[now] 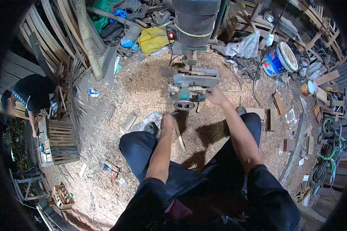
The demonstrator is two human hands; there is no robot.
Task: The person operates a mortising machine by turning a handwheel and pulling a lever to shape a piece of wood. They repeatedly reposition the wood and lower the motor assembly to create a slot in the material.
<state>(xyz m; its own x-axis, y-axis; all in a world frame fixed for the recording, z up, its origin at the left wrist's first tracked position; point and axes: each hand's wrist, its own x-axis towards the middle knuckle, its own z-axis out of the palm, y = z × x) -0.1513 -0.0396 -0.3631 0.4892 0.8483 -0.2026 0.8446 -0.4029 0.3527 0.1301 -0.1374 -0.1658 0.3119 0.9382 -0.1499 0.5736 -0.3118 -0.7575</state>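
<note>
In front of me stands a drilling machine with a large dark motor housing [196, 19] and a metal spindle [189, 57] under it. Below the spindle is a grey metal vise [196, 79], with a round handwheel [184, 104] on the near side. My left hand [167, 122] is closed in a fist to the left of the handwheel, a short dark bar end showing beside its fingers. My right hand [216, 96] is closed at the near right edge of the vise, beside a thin rod [231, 90]; its fingers hide what they grip.
Wood shavings [142, 81] cover the ground. A yellow sack [154, 40] and piled scrap lie behind. Right are a blue-white bucket [277, 61], wooden blocks [272, 119] and a green bicycle [327, 154]. At left, another person [32, 94] bends over a slatted wooden crate [59, 142].
</note>
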